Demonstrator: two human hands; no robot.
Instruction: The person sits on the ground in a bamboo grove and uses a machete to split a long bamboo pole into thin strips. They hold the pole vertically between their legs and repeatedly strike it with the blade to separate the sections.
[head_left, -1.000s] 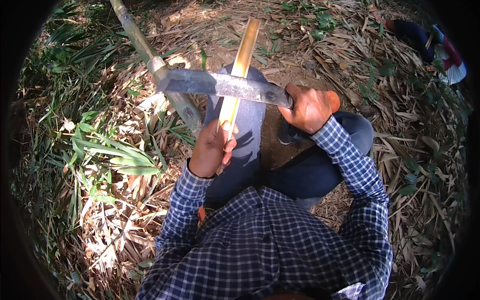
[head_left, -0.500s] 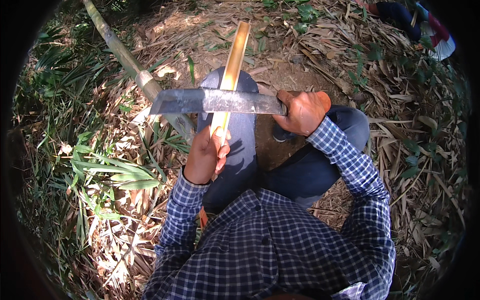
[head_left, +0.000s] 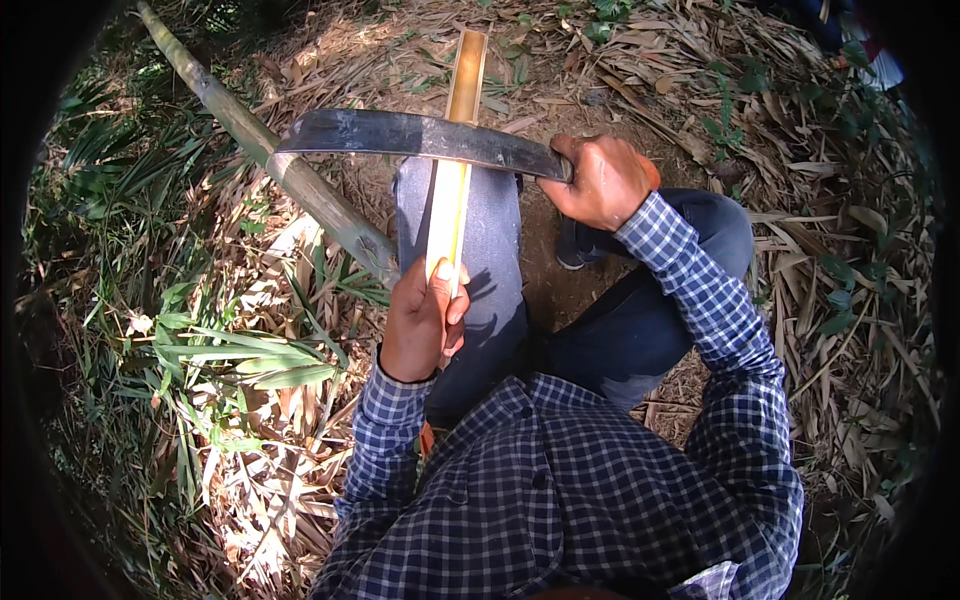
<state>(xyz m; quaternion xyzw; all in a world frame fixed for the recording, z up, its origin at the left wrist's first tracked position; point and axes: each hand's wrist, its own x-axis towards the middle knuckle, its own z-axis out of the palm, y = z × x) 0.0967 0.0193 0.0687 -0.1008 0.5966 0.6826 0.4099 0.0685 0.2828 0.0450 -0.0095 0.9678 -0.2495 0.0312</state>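
Note:
A pale split bamboo strip points away from me over my raised left knee. My left hand is closed round its near end, thumb on top. In my right hand is the orange handle of a machete, fingers wrapped tight. The long dark blade lies crosswise over the strip, above the knee, its tip reaching out to the left. Where the blade crosses, it hides part of the strip. Whether the edge touches the bamboo I cannot tell.
A long bamboo pole lies slantwise on the ground at the left. Dry bamboo leaves and green blades cover the ground. My bent right knee is beneath my right forearm. Part of another person shows at the far right edge.
The machete has slid away from me along the strip and its blade has tilted, showing more of its curve. My left hand sits slightly nearer to me, still holding the strip.

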